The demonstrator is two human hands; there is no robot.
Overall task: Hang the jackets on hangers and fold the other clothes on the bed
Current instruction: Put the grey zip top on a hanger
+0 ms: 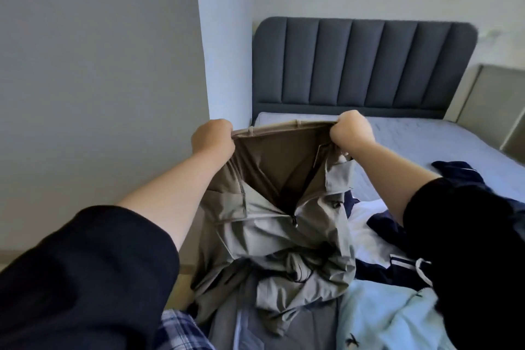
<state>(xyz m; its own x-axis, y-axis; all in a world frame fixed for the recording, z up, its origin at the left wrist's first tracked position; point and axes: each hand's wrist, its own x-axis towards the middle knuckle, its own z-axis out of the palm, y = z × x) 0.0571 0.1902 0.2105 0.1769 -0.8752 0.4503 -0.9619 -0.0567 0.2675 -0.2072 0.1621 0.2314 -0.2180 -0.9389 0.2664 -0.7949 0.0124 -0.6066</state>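
Khaki-grey trousers (267,224) hang in the air above the near end of the bed (443,145), held up by the waistband, with the zip fly open and the legs trailing down into the heap of clothes below.

Going from left to right: the left hand (213,139) is closed in a fist on the left end of the waistband, pinching the cloth tight. The band, with its belt loops, runs taut across to the right hand (352,129), which is likewise clenched on the right end. Below them a blue checked garment (181,329) shows at the bottom edge, then a grey garment (309,327) under the trouser legs, a pale blue top (389,318) and, further right, navy and white clothing (377,239) bunched on the mattress. No hanger is in view.

The step in hand looks like the folding part of the task: these are not a jacket, and they are being shaken out and squared up by the waist. The next move calls for bringing the two legs together, lowering the trousers onto a free stretch of mattress, and smoothing them flat before the first fold, since the legs are crumpled and tangled in the pile.
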